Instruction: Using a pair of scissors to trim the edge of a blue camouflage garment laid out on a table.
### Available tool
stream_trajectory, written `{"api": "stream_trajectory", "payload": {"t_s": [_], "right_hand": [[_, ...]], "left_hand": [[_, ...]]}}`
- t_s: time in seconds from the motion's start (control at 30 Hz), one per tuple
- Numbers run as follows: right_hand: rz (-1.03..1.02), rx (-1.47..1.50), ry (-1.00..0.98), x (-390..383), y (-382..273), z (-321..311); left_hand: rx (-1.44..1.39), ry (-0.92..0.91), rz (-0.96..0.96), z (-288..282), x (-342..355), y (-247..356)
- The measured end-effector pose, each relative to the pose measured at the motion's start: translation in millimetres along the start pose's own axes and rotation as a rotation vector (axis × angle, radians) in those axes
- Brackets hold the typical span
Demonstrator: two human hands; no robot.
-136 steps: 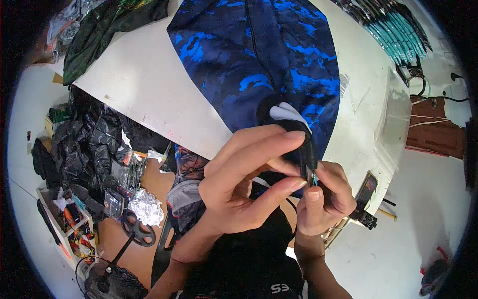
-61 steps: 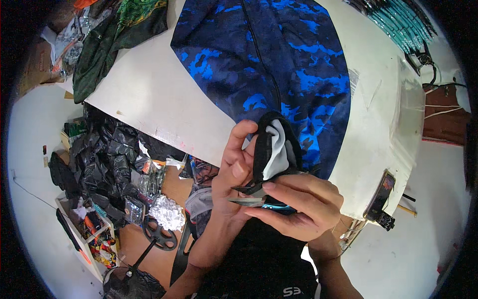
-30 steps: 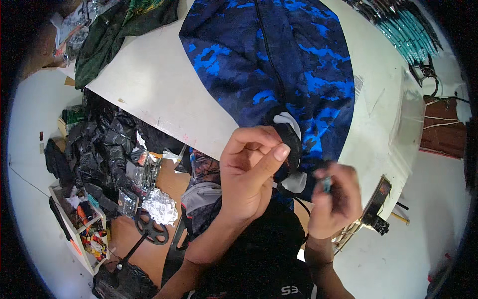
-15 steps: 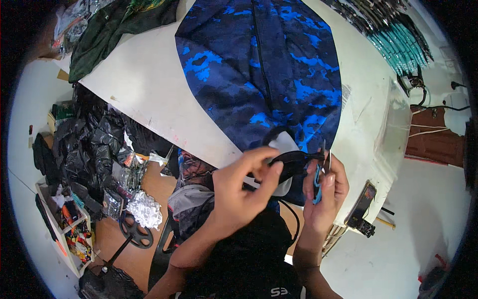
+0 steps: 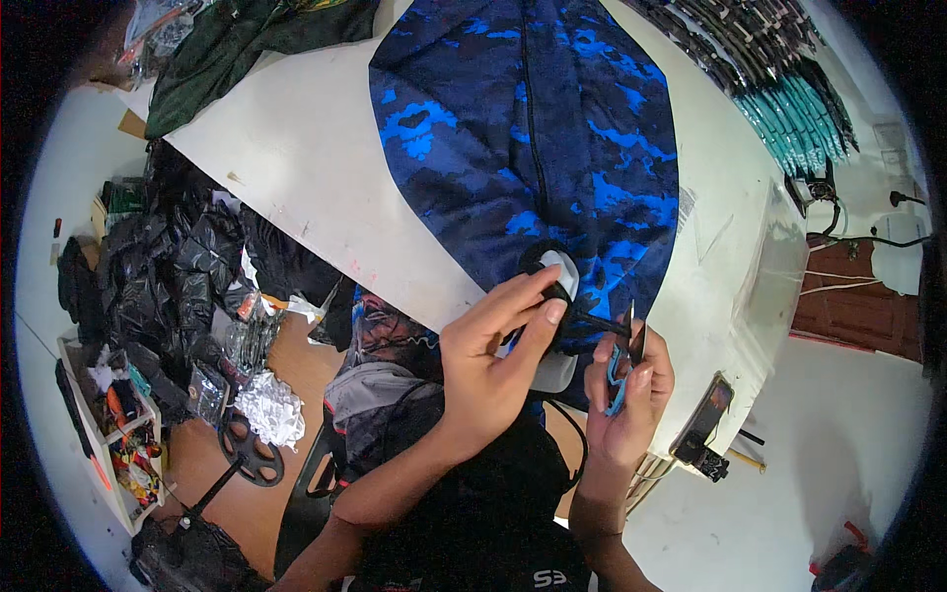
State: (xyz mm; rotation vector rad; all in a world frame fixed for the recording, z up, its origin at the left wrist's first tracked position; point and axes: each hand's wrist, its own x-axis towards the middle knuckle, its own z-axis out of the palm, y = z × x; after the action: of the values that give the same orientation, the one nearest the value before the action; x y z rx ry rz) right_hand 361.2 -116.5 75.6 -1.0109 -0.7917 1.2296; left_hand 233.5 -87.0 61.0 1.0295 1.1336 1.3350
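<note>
A blue camouflage garment [image 5: 523,138] with a dark zip down its middle lies on the white table [image 5: 316,148], its near end gathered up toward me. My left hand [image 5: 493,355] pinches a dark edge of this end between thumb and fingertips, beside a patch of white lining [image 5: 559,274]. In my right hand [image 5: 636,395] are small scissors with light blue handles [image 5: 618,380], their blades pointing up and away from me. A narrow black strip [image 5: 597,323] runs from the pinched edge toward the right fingers. Whether the blades touch it, I cannot tell.
A phone on a holder [image 5: 702,419] is fixed at the table's right edge. Stacked packs, some teal [image 5: 789,113], lie at the far right. A dark green garment [image 5: 237,64] covers the far left corner. Black plastic bags [image 5: 187,266] are heaped left of the table.
My left thumb and fingers have moved up along the garment's near end, closing on its edge. The black strip now runs straighter, and the right hand with the scissors sits slightly lower and further left.
</note>
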Motion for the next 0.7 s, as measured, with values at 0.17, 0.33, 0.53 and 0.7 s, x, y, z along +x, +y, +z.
{"api": "stream_trajectory", "payload": {"t_s": [0.17, 0.33, 0.53, 0.7], "right_hand": [[-0.032, 0.026, 0.058, 0, 3, 0], [-0.035, 0.042, 0.025, -2, 4, -5], [-0.043, -0.075, 0.153, -3, -3, -8], [0.164, -0.507, 0.109, -11, -8, -41]], "left_hand": [[-0.268, 0.075, -0.031, 1, 2, 5], [-0.338, 0.096, -0.034, 0, 1, 4], [-0.34, 0.101, 0.09, -2, 1, 3], [-0.346, 0.04, 0.173, -9, 4, 6]]}}
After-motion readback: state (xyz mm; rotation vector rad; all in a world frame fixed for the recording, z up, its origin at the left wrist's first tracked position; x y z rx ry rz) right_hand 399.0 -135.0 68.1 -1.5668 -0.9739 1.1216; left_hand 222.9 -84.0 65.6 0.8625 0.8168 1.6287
